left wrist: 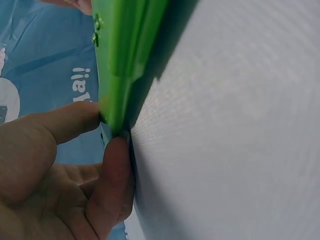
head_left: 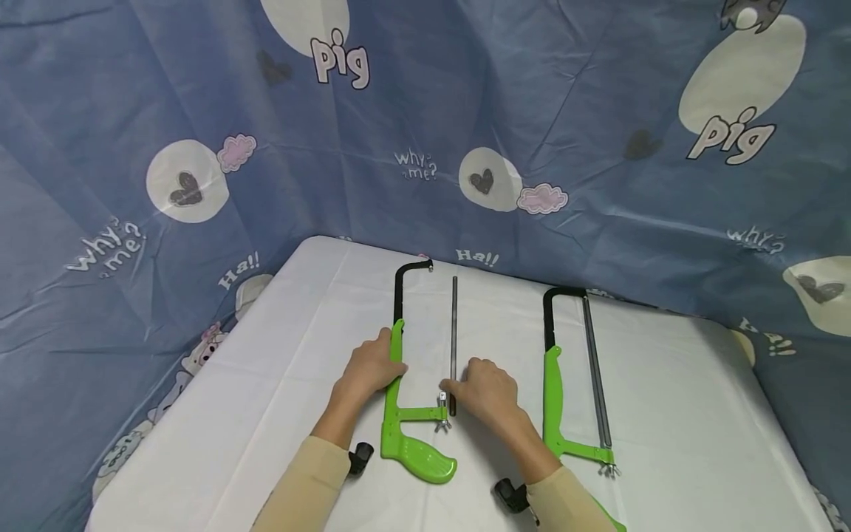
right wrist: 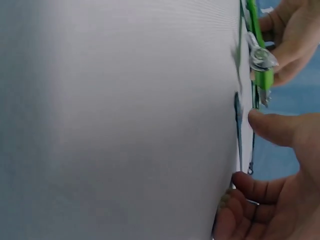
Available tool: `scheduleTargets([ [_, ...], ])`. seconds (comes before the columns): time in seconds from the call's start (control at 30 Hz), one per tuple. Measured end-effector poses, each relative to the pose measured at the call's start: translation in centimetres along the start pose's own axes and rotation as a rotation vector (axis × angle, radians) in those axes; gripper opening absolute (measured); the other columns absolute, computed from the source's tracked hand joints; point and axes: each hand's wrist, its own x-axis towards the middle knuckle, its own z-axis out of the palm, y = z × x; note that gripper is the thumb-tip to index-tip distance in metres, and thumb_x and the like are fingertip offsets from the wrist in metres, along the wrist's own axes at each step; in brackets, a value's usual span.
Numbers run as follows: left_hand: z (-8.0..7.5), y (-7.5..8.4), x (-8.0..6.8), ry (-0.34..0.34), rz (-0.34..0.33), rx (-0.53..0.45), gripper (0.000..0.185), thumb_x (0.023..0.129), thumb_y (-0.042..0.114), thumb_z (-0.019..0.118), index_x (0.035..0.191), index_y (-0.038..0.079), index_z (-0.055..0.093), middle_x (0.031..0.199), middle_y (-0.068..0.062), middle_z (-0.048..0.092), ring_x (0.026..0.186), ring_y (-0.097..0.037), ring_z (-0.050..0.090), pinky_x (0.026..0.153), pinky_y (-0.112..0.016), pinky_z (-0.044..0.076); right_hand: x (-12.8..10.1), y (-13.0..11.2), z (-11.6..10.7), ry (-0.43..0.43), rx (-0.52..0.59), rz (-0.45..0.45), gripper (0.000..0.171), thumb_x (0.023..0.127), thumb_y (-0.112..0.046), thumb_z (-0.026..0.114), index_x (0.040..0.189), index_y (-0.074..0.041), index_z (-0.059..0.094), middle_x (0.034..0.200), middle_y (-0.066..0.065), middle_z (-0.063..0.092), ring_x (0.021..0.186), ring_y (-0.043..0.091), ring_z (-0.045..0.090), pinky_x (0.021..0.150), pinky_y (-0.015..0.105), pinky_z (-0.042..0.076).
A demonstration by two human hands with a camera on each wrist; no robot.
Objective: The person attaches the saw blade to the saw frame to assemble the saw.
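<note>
A green hacksaw frame with a black front arm lies on the white table in the head view. My left hand pinches its green spine between thumb and fingers, also seen close up in the left wrist view. To the right of that frame, a thin dark hacksaw blade rests separately on the cloth. Over the lower part of this blade hovers my right hand. In the right wrist view, the right thumb and index finger stand apart around the blade's line, with no clear grip on it.
A second green hacksaw, its blade fitted, lies right of my right hand. A wing nut sits on the first frame's lower bracket. Behind the white table hangs a blue printed cloth.
</note>
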Motion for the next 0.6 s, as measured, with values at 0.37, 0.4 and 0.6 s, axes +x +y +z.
scheduleTargets([
  [0.37,0.18,-0.21,0.04,0.005,-0.006,-0.026,0.048,0.083,0.015,0.072,0.124,0.001,0.049,0.074,-0.012,0.06,0.052,-0.019,0.06,0.042,-0.025,0.046,-0.04,-0.51,0.15,0.018,0.001,-0.013,0.026,0.072,-0.013,0.07,0.052,-0.014,0.054,0.057,0.004,0.054,0.047,0.019,0.049,0.042,0.032,0.036],
  [0.4,0.17,-0.2,0.02,0.007,-0.003,-0.029,0.048,0.083,0.014,0.072,0.123,0.001,0.05,0.073,-0.013,0.06,0.051,-0.019,0.06,0.042,-0.025,0.046,-0.05,-0.54,0.18,0.021,0.001,-0.012,0.026,0.072,-0.013,0.07,0.052,-0.014,0.053,0.058,0.004,0.054,0.047,0.019,0.049,0.042,0.032,0.036],
  [0.6,0.07,-0.11,-0.06,0.012,0.005,-0.031,0.046,0.082,0.014,0.072,0.121,0.001,0.05,0.072,-0.012,0.06,0.051,-0.02,0.06,0.042,-0.025,0.046,0.0,-0.63,0.3,0.032,0.018,-0.007,0.026,0.072,-0.012,0.07,0.053,-0.014,0.052,0.055,0.004,0.052,0.046,0.019,0.048,0.041,0.032,0.036],
])
